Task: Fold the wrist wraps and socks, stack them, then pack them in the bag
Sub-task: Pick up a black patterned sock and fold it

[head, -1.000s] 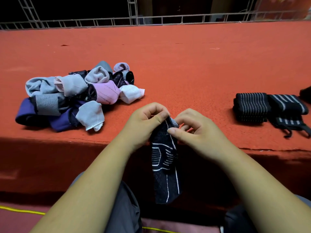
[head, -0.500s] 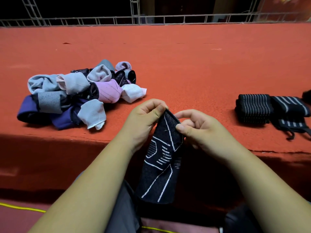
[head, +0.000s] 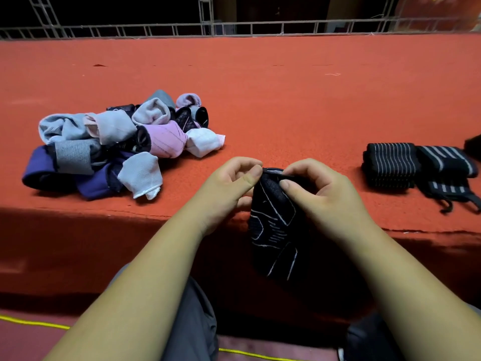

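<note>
A black sock [head: 273, 227] with thin white lines hangs in front of the platform's near edge. My left hand [head: 229, 183] pinches its top edge from the left, and my right hand [head: 320, 191] pinches the same edge from the right, thumb on the fabric. A loose pile of socks [head: 117, 144] in grey, pink, purple and black lies on the left. Two folded black wrist wraps with white stripes [head: 390, 165] lie side by side on the right, one with loops trailing off it.
Everything rests on a wide platform covered in red-orange carpet [head: 286, 100], whose front edge drops off right below my hands. A metal railing [head: 234, 27] runs along the far side. A dark object [head: 473, 149] shows at the right border.
My hands have drawn closer together at the sock's top edge, and the hanging sock has swung from leaning left to hanging right of centre.
</note>
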Motion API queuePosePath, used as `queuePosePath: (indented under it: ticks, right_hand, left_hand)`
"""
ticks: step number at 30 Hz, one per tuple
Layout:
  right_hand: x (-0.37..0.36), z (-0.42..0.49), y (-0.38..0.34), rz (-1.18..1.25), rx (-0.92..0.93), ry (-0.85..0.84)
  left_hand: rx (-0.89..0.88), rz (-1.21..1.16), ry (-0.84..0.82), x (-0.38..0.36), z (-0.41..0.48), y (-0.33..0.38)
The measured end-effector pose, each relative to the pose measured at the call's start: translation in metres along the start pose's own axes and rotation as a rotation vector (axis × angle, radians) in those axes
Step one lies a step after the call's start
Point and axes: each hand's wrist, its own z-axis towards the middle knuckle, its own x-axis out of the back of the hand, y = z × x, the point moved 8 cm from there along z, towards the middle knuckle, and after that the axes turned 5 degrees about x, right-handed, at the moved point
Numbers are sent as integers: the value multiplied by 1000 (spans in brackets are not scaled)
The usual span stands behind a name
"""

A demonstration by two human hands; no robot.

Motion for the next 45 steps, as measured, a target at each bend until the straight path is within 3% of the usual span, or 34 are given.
queuePosePath:
  ticks: [4,9,12,15,18,23,29,35,39,45]
  right_hand:
    - [3,3,6,146,-25,31]
    - [10,5,10,251,-58,104]
    - [6,3,26,338,-235,134]
    - [-2,-4,45,172,-372,8]
    - [0,-3,49,168,-373,18]
    - [7,-3,43,253,-351,130]
    - [-3,-1,56,148,-407,-70]
    - [-3,-4,59,262,-438,-69]
    - [-6,-6,62,338,-512,-100]
    - [-1,-1,56,405,-449,-61]
  left_hand:
    - [11,34,-50,-5,1,-4]
    - [21,-10,65,-3,6,-8]
    - [1,-68,118,-2,6,-6]
    - [-18,-150,184,1,7,-6]
    - [25,-173,182,1,9,-8]
    - [131,-6,16,-6,9,-15]
    - [57,-54,158,5,13,-16]
    - [121,-77,41,0,13,-19]
    - [125,-83,59,2,13,-19]
    - [137,-145,73,5,16,-22]
